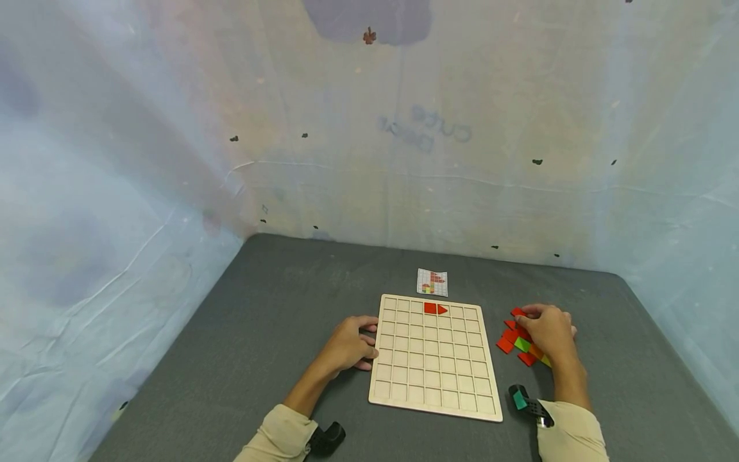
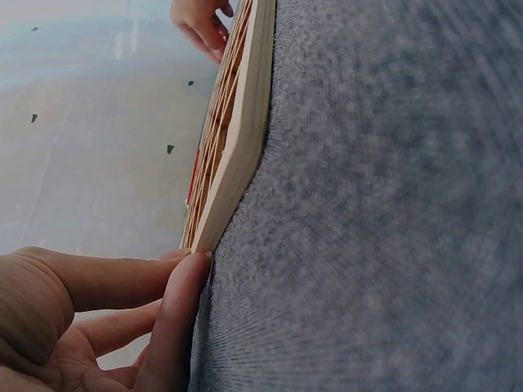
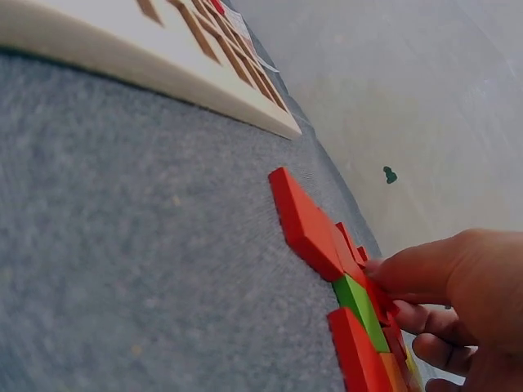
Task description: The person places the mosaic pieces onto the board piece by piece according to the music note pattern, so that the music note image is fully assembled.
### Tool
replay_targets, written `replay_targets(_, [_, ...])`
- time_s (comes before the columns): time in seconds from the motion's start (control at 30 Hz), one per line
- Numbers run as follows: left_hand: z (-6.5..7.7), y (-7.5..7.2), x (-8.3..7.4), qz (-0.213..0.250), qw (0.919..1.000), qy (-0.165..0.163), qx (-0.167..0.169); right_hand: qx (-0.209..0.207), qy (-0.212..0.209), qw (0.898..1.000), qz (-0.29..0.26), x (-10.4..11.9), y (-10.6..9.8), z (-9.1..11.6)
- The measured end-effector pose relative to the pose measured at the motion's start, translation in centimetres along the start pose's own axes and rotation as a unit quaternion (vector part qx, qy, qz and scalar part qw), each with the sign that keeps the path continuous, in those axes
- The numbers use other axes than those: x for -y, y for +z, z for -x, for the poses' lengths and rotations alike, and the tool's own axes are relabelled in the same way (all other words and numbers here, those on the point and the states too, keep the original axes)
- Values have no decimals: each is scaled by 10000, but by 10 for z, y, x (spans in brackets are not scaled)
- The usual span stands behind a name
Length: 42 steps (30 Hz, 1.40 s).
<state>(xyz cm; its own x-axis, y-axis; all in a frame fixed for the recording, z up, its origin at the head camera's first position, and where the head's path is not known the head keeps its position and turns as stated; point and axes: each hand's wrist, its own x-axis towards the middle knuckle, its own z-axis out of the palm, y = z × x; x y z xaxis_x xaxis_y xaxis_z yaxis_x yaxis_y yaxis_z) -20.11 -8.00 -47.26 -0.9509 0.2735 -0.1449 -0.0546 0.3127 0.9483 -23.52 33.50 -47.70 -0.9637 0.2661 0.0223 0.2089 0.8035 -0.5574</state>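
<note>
A light wooden grid board (image 1: 430, 366) lies flat in the middle of the table. Two red pieces sit in its top row: a square tile (image 1: 430, 308) and a triangular tile (image 1: 442, 309) beside it. My left hand (image 1: 348, 345) is at the board's left edge, its extended fingers touching the side. In the left wrist view the fingertips meet the board's edge. To the right of the board, my right hand (image 1: 551, 330) is over a group of loose tiles, thumb and fingers pinching a red tile (image 1: 518, 312). A green tile (image 3: 359, 306) lies among the red ones, with part of the group hidden under the hand.
A small printed card (image 1: 432, 282) with a coloured grid pattern lies just behind the board. The table (image 1: 260, 308) has a dark grey cover. Pale painted sheeting (image 1: 369, 192) stands around its back and sides. Each forearm wears a black wrist device (image 1: 328, 439).
</note>
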Motion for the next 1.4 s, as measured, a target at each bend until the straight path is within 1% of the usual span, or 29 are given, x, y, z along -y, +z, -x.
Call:
replay_targets(0.23, [0, 0, 0, -22, 10000, 21, -7, -16, -265, 9996, 75, -1, 0, 1])
replay_targets(0.57, [0, 0, 1, -22, 10000, 31, 1, -20, -774, 9968, -216, 6, 3, 1])
replay_targets(0.73, [0, 0, 1, -27, 10000, 42, -2, 139, -1052, 9936, -387, 15, 5, 3])
replay_targets(0.9, [-1, 1, 2, -11, 10000, 44, 4, 354, -1166, 9917, -418, 26, 7, 6])
replay_targets(1.17, [-1, 1, 2, -17, 10000, 52, 3, 472, -1514, 9865, -403, 35, 15, 4])
replay_targets(1.4, [-1, 1, 2, 4, 10000, 49, -24, 690, -1447, 9867, -283, 48, 20, 6])
